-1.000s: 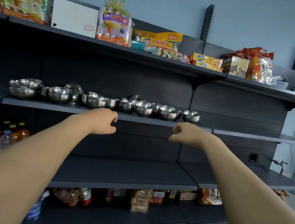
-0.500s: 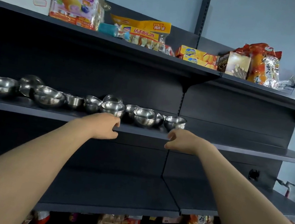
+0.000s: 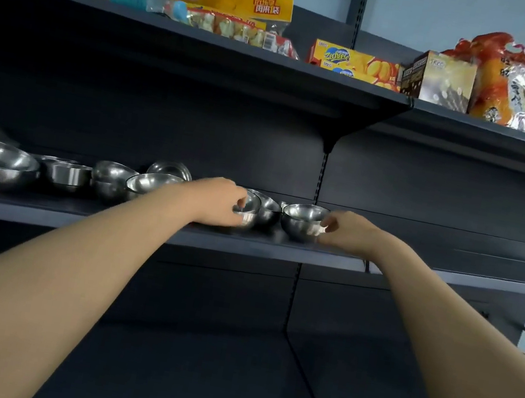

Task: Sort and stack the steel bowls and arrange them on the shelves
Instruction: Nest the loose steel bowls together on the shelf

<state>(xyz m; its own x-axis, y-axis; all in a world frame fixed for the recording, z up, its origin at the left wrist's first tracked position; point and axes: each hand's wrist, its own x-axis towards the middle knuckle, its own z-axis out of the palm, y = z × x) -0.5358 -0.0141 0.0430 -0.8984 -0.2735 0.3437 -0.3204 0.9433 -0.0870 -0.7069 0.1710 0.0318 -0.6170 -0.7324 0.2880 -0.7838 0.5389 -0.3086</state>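
left hand (image 3: 219,202) hides most of one bowl (image 3: 248,220).

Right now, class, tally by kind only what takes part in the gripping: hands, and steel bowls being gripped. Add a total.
Hands: 2, the left hand and the right hand
Steel bowls gripped at the rim: 2, the left bowl and the right bowl
Total: 4

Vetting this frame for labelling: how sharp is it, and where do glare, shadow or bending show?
Head view: slightly soft, left hand and right hand smeared at the fingers; head view: glare patches on the rightmost bowl and the left-hand bowl; head view: shadow darkens the back panel; head view: top shelf slants, hardly bows.
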